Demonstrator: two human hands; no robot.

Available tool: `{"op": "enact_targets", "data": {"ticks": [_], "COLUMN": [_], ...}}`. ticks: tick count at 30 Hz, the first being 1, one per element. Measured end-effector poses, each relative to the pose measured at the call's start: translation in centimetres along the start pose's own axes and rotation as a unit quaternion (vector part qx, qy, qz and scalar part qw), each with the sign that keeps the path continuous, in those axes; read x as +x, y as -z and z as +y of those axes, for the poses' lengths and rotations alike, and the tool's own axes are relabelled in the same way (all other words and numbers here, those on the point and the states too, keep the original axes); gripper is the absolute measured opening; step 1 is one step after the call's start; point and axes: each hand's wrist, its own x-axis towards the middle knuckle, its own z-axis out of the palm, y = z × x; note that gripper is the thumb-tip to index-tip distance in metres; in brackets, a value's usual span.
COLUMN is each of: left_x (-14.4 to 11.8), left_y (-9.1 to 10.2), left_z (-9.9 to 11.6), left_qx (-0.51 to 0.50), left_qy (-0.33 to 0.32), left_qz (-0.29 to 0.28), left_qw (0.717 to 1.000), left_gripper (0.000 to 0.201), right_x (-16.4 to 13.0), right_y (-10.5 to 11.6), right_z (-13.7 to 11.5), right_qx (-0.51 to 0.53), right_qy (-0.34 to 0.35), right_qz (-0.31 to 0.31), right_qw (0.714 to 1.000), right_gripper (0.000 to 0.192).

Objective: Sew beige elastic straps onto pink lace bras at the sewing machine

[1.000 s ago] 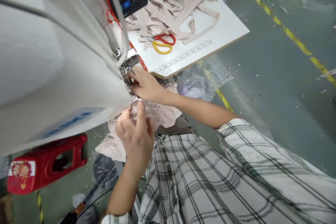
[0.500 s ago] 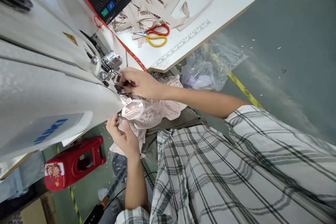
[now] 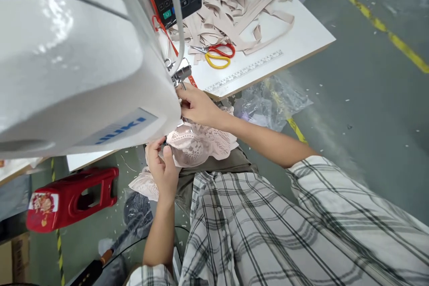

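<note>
Pink lace piece lies just under the sewing machine head, the left hand pinching its near edge, the right hand closed beside the needle, nearer.

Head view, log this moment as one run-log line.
left hand: grips lace fabric | right hand: at sewing machine needle area | scissors: on table

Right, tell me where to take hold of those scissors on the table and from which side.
Take the scissors by the red and yellow handle loops, coming from the table's front edge by the printed ruler. The loops lie flat and bare there; the blades point left toward the heap of beige strips.
</note>
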Motion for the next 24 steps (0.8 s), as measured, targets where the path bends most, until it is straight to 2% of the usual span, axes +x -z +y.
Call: {"op": "enact_targets", "data": {"ticks": [8,12,15,17,20,22,24], "left_x": [0.7,1.1,1.9,2.6,3.1,2.8,1.9], "left_y": [0.1,-0.3,-0.7,-0.6,0.3,1.0,1.3], "left_z": [0.9,1.1,1.5,2.0,2.7,2.9,2.8], "left_qx": [-0.007,-0.016,-0.062,-0.07,-0.043,-0.034,-0.07], "left_qy": [-0.029,0.0,0.031,0.06,0.128,0.182,0.235], "left_qz": [0.001,0.001,-0.027,-0.067,-0.162,-0.236,-0.323], "left_qw": [1.0,1.0,0.997,0.993,0.978,0.954,0.914], "left_gripper": [0.026,0.03,0.041,0.049,0.055,0.053,0.05], "right_x": [0.1,0.1,0.1,0.0,-1.0,-2.1,-3.3], "right_y": [0.7,0.6,0.4,0.3,0.6,1.1,1.8], "right_z": [-1.0,-1.3,-1.5,-1.7,-1.9,-2.2,-2.8], "right_qx": [-0.016,-0.012,-0.007,0.005,0.045,0.067,0.073], "right_qy": [-0.009,-0.02,-0.018,-0.023,-0.046,-0.069,-0.087], "right_qz": [-0.015,-0.008,0.003,0.012,0.02,0.013,-0.011], "right_qw": [1.0,1.0,1.0,1.0,0.998,0.995,0.993], "right_gripper": [0.008,0.01,0.009,0.006,0.006,0.013,0.015]}}
